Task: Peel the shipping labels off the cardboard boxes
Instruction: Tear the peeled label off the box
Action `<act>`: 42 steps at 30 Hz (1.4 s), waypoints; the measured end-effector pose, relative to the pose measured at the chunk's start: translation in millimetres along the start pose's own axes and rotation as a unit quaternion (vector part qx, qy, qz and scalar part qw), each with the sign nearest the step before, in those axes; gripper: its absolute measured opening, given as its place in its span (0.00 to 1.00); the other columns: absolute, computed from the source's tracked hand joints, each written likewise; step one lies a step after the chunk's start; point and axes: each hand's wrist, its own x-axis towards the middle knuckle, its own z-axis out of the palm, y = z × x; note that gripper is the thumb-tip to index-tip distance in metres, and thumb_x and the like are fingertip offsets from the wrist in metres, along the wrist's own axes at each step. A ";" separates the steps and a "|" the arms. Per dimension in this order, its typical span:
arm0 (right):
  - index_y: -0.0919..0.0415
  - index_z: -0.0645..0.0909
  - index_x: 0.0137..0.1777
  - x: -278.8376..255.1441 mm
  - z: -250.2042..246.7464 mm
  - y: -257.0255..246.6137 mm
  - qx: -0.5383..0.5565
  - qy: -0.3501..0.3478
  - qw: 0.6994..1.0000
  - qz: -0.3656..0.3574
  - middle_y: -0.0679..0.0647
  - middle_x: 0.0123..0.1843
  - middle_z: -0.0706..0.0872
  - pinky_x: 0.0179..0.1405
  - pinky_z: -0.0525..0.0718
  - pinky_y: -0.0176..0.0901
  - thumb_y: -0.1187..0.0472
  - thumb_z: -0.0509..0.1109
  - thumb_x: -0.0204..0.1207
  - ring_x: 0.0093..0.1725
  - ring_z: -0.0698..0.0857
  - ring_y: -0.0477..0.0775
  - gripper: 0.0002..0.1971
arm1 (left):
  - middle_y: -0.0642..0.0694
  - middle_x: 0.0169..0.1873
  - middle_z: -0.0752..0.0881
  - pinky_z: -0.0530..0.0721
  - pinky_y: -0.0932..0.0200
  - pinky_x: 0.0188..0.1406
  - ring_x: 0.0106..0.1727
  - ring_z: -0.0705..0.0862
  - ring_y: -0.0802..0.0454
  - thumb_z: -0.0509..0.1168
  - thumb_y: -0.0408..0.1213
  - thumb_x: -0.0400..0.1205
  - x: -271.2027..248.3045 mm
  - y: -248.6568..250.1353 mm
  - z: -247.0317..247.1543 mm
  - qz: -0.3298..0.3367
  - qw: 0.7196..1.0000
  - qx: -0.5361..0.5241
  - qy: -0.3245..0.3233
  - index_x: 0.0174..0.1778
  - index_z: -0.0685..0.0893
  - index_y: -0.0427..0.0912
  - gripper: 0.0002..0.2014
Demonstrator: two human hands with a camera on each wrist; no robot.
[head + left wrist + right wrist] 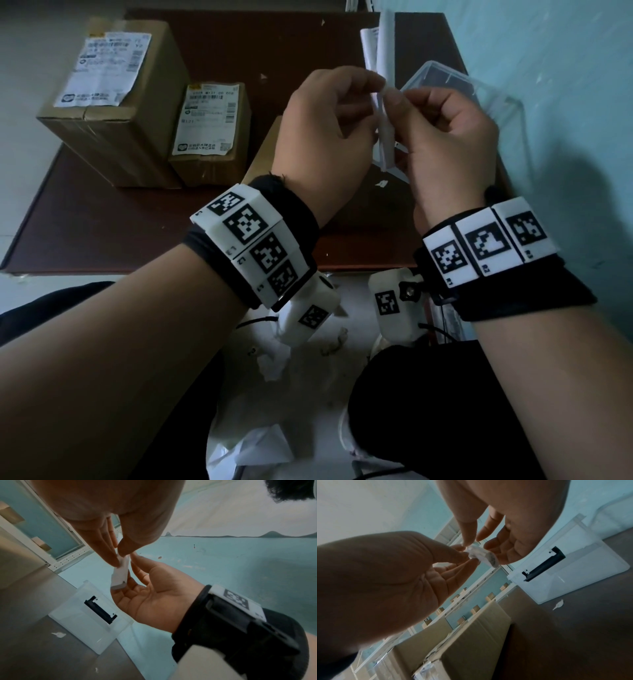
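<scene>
A folded peeled label [385, 132] was pinched between the fingertips of the left hand [325, 123] and right hand [448, 137], above the table [102, 219], apparently for compact discarding; two labelled boxes [113, 102] remained beyond.

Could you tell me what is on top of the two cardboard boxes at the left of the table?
Each box, the larger and the smaller, carries a white shipping label on top.

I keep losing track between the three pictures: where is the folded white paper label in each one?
Head: folded white paper label, upper centre, pinched between both hands.
Left wrist: label, centre, above the right palm.
Right wrist: label, upper centre, at the fingertips.
Shared landmark: clear plastic box.
</scene>
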 end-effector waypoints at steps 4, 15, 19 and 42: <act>0.49 0.91 0.52 2.1 -6.8 -2.3 0.007 -0.001 1.000 0.002 0.48 0.50 0.96 0.53 0.97 0.57 0.49 0.86 0.76 0.52 0.95 0.47 0.10 | 0.39 0.57 0.87 0.88 0.70 0.49 0.53 0.91 0.55 0.71 0.22 0.80 1.3 3.1 -0.7 0.015 1.000 0.010 -0.010 0.60 0.89 0.36 0.14; 0.49 0.90 0.46 15.6 -21.2 -7.2 0.040 0.134 0.989 0.041 0.48 0.46 0.96 0.45 0.96 0.45 0.54 0.81 0.84 0.45 0.96 0.45 0.06 | 0.52 0.57 0.85 0.84 0.74 0.50 0.56 0.83 0.61 0.79 0.43 0.76 5.2 -3.3 -9.9 0.041 0.989 0.137 -0.048 0.61 0.89 0.48 0.17; 0.53 0.92 0.47 28.9 -25.5 1.0 0.053 0.152 0.984 0.079 0.50 0.44 0.97 0.47 0.98 0.53 0.51 0.78 0.87 0.44 0.97 0.50 0.09 | 0.53 0.56 0.84 0.85 0.73 0.47 0.54 0.83 0.65 0.78 0.43 0.77 7.6 -10.1 -12.5 0.018 0.988 0.149 -0.046 0.59 0.89 0.49 0.15; 0.52 0.88 0.71 48.6 -3.6 9.6 -0.201 -0.098 0.974 -0.043 0.43 0.57 0.92 0.63 0.89 0.35 0.60 0.76 0.86 0.59 0.92 0.38 0.15 | 0.54 0.56 0.85 0.86 0.67 0.52 0.56 0.83 0.64 0.74 0.41 0.81 3.2 -16.0 -32.9 -0.007 0.987 0.144 -0.072 0.59 0.90 0.47 0.11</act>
